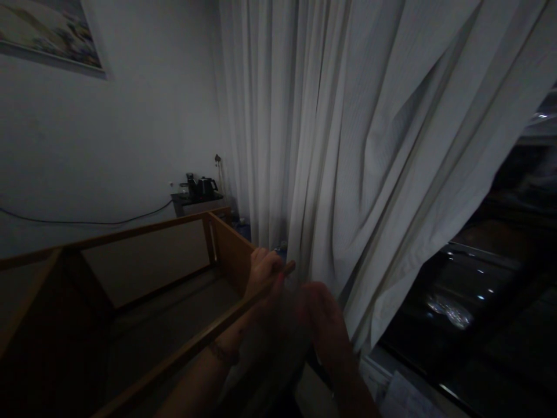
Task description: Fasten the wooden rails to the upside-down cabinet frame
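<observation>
The room is dim. My left hand [264, 273] is closed over the right corner of an open wooden drawer or box [174, 273], fingers curled on its front rim. My right hand [319, 316] is beside it, just right of the corner, in front of the white curtain [348, 145]; it is dark and smeared, and its fingers do not show clearly. The inside of the drawer looks bare.
A small side table [198, 203] with a kettle [205, 187] stands against the far wall, a cable running left from it. A framed picture [47, 32] hangs top left. A dark window [478, 278] shows behind the pulled curtain at right.
</observation>
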Motion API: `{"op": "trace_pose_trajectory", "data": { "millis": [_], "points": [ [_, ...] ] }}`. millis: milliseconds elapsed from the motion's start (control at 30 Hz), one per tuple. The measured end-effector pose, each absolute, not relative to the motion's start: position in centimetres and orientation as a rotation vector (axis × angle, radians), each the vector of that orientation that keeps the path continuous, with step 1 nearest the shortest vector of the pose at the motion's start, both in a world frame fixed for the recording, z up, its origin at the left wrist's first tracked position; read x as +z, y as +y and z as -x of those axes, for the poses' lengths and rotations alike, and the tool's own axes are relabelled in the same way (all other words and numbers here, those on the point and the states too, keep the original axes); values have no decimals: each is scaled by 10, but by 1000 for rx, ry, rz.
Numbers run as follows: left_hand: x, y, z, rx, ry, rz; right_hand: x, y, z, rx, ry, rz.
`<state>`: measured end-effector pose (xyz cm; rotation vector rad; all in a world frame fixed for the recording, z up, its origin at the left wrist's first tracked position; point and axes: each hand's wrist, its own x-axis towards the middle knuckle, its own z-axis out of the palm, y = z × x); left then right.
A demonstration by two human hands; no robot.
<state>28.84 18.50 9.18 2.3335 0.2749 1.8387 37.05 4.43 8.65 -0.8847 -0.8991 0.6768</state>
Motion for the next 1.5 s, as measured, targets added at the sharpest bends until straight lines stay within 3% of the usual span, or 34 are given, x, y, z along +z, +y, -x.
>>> {"op": "trace_pose_trajectory", "data": {
  "millis": [500, 867, 1233, 1367, 1500],
  "points": [
    [99, 180, -286, 1876, 213, -2329, 78, 44, -380, 96, -1159, 1118],
    [97, 179, -286, 1823, 277, -2317, 92, 54, -375, 643, -793, 995],
    [92, 187, -290, 1897, 246, -2364, 70, 45, -381, -15, -1146, 1213],
    [89, 188, -289, 1851, 303, -2393, 78, 39, -381, -5, -1273, 1181],
    [92, 186, -289, 1857, 275, -2375, 84, 39, -370, 339, -1178, 1099]
  ]
}}
